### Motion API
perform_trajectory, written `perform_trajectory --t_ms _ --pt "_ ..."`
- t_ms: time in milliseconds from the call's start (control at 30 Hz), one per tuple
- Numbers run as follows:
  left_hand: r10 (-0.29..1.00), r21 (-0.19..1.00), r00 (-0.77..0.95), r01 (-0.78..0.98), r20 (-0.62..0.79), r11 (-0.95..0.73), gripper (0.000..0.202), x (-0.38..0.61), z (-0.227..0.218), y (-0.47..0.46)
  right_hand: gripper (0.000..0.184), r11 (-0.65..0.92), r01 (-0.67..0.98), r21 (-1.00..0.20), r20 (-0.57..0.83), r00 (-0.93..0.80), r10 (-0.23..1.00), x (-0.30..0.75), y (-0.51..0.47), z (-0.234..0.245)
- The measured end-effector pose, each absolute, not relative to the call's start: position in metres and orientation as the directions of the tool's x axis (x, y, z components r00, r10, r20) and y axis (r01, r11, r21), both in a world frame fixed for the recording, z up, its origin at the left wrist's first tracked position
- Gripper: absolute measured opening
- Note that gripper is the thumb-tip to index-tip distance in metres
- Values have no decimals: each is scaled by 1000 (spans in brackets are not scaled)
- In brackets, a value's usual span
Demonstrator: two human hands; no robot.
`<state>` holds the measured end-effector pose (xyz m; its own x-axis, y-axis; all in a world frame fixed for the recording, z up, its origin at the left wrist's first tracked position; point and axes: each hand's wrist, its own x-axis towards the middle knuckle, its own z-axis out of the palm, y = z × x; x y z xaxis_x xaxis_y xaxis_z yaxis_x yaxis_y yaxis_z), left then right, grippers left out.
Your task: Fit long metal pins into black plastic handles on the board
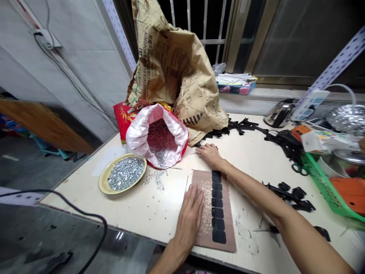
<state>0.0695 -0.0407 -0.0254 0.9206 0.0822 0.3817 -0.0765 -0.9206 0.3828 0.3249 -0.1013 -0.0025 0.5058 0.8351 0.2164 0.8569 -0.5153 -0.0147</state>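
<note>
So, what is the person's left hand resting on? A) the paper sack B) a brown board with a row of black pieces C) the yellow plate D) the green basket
B: the left hand lies flat on the brown board, beside its row of black pieces.

Grey wall, barred window, pale workbench

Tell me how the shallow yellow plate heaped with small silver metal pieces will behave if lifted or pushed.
The shallow yellow plate probably feels heavy for its size under its heap of small silver metal pieces. Its low rim suggests they could spill easily if it tilts, and some similar pieces already lie loose on the pale tabletop. Pushed, it would likely slide rather than roll.
</note>
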Motion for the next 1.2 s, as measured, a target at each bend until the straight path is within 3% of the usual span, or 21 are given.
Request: perform_trajectory --t_ms 100,267,433,767,1200 --pt "269 452 872 63 408 -890 32 54 -7 -9 21 -510 859 -49 211 508 835 330 -93 -19" --pt "426 380 824 282 374 -881 26 37 -4 60 24 -543 826 -154 279 563 778 334 -120 -22" --pt "357 334 878 248 319 -909 23 40 -12 88 21 -489 803 -340 422 595 684 311 -152 5" --pt "208 69 962 199 178 -978 22 54 -9 83 20 -305 867 -395 390 459 798 223 -166 39" --pt "216 73 970 208 114 -975 19 50 -8 86 17 -168 873 -458 395 370 841 179 -150 33"
